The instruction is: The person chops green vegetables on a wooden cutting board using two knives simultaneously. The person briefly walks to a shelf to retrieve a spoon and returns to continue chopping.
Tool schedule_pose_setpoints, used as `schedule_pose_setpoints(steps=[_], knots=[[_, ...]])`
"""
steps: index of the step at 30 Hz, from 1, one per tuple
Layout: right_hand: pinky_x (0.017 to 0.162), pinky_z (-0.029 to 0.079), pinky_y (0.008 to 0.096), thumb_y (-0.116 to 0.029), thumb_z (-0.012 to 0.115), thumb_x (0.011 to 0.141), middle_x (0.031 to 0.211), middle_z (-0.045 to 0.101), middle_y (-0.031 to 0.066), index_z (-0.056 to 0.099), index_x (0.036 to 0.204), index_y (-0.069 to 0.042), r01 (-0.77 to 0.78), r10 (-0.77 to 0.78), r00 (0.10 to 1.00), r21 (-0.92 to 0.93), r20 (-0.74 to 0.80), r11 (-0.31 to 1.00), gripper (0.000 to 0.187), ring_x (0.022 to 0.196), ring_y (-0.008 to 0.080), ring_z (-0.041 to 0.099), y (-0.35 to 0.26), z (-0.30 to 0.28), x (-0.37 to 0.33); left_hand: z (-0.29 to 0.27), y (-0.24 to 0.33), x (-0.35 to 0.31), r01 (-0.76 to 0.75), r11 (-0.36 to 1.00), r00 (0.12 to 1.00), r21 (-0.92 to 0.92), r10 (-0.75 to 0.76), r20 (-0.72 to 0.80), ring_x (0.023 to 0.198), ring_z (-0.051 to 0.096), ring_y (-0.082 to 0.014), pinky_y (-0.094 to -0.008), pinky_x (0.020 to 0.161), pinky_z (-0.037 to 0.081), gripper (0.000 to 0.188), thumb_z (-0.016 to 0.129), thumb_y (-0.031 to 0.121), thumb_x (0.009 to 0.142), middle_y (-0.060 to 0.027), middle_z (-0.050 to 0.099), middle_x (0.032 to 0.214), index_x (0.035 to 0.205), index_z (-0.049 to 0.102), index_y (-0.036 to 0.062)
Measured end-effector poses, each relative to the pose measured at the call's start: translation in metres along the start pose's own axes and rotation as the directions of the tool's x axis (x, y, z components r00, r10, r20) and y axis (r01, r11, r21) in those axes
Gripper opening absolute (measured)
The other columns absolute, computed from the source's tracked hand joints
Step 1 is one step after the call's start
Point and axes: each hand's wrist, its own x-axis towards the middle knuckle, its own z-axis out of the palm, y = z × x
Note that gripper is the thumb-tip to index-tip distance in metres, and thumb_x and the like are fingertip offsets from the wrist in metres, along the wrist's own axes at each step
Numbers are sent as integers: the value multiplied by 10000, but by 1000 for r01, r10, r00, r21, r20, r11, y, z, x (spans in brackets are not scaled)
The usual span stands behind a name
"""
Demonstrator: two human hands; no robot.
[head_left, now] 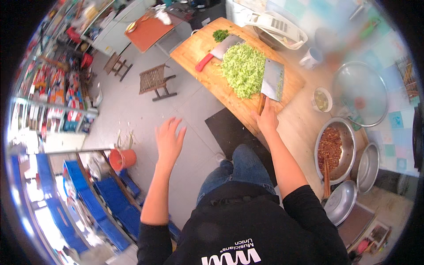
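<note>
My right hand (pixel 268 117) is closed round the wooden handle of a cleaver (pixel 272 81). Its broad blade lies against the right side of a heap of shredded green vegetable (pixel 243 68) on a wooden cutting board (pixel 196 48). Bits of green stick to the blade. Out over the floor, away from the board, my left hand (pixel 169 136) is raised with its fingers apart and nothing in it. A second cleaver (pixel 221 51) with a red handle rests at the heap's far left, beside a small pile of chopped dark green herbs (pixel 220 35).
Right of the board stand a white mug (pixel 311 58), a small bowl (pixel 322 99), a glass lid (pixel 360 93) and a metal basin (pixel 335 150) of reddish-brown mince with chopsticks. Low stools (pixel 157 81) and a red bucket (pixel 123 159) are on the floor at left.
</note>
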Motion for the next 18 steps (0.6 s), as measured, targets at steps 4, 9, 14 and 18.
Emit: schedule_pose_setpoints(steps=[4, 9, 14, 18], knots=[[856, 434, 445, -227, 692, 734, 1206, 488, 219, 218, 1383, -70, -67, 68, 997, 13, -43, 998, 820, 1058, 383, 511, -15, 29, 14, 54, -43, 176, -133, 983, 988, 127, 122, 93, 1038, 531, -281, -482, 885, 379, 365, 595, 309, 812, -114, 571, 1107, 1109, 563, 98], [720, 478, 337, -65, 621, 733, 1015, 558, 156, 228, 1369, -45, -111, 198, 976, 581, -89, 807, 748, 823, 251, 585, -8, 7, 11, 133, -58, 272, -52, 988, 958, 144, 8, 285, 909, 582, -310, -445, 783, 440, 434, 641, 366, 759, -145, 612, 959, 1058, 569, 59], [585, 462, 239, 6, 529, 750, 857, 523, 80, 257, 1343, -34, -196, 411, 911, 902, 22, 386, 653, 656, 122, 535, -89, -37, -30, 151, -77, 313, 124, 990, 788, -65, -58, 613, 754, 604, -319, -379, 669, 475, 444, 688, 335, 651, -152, 620, 831, 940, 550, 27], [426, 404, 217, 25, 477, 768, 706, 495, 39, 357, 1227, -26, -100, 478, 878, 967, -25, 234, 477, 512, 90, 472, -139, -19, -17, 154, -84, 333, 163, 959, 763, -230, 25, 645, 689, 601, -262, -351, 613, 470, 351, 658, 267, 645, -141, 607, 754, 846, 539, 3]])
